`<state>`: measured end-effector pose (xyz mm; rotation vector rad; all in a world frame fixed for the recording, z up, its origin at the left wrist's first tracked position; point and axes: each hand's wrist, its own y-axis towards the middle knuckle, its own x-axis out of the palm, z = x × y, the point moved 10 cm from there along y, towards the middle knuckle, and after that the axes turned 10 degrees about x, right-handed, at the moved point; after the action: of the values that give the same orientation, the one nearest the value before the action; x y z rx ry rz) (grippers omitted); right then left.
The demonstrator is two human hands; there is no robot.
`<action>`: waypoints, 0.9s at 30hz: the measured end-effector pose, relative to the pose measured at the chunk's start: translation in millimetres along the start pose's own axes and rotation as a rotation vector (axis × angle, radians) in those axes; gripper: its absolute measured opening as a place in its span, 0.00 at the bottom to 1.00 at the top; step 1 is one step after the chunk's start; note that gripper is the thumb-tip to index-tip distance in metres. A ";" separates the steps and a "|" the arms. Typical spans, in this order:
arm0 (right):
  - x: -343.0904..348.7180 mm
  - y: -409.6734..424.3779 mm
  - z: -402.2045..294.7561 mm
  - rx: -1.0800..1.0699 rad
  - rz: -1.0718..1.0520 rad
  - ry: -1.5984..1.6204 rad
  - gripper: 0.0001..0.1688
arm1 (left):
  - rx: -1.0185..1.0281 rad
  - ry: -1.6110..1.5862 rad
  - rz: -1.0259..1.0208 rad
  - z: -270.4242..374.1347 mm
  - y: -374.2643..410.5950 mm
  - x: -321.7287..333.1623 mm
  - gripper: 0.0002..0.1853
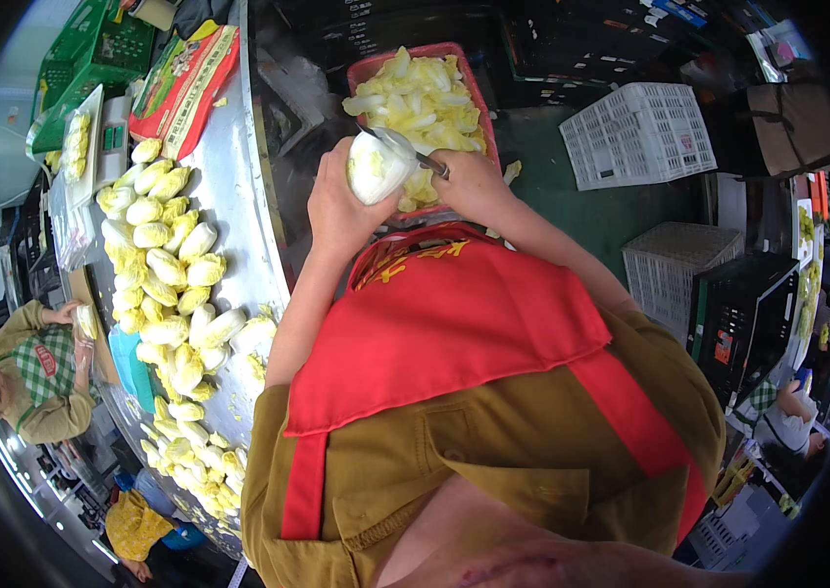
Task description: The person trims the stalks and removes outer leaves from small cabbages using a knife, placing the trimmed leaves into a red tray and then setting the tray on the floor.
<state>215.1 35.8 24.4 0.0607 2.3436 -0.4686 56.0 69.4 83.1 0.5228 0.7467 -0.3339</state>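
Observation:
My left hand (337, 198) is wrapped around a small napa cabbage (373, 176), its pale cut base turned up. A knife (435, 166) is gripped by its handle in my right hand (475, 185). The blade lies against the upper side of the cabbage, and I cannot tell how deep it sits. Just beyond my hands stands a red plastic crate (479, 95), heaped with loose yellow-white cabbage leaves (415, 92).
Many cabbage heads (165, 268) cover the metal table (238, 169) on my left, near a red printed bag (187, 88) and a green crate (98, 55). White crates (635, 136) and a black crate (746, 316) stand right. Across the table a person (47, 367) holds a cabbage.

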 end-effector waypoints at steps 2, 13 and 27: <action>0.0 3.2 8.6 0.025 -0.004 -0.009 0.14 | 0.005 0.020 0.012 1.0 4.1 4.5 0.39; -7.0 27.8 46.2 0.089 0.040 0.057 0.14 | 0.080 0.122 0.066 5.7 29.2 27.5 0.38; -27.1 39.7 38.2 0.092 -0.121 0.830 0.26 | -0.305 -1.001 -0.010 -37.9 32.5 93.2 0.32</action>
<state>267.1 61.9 4.9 0.1873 3.1460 -0.7091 114.4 107.7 3.8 0.0208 -0.1760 -0.4258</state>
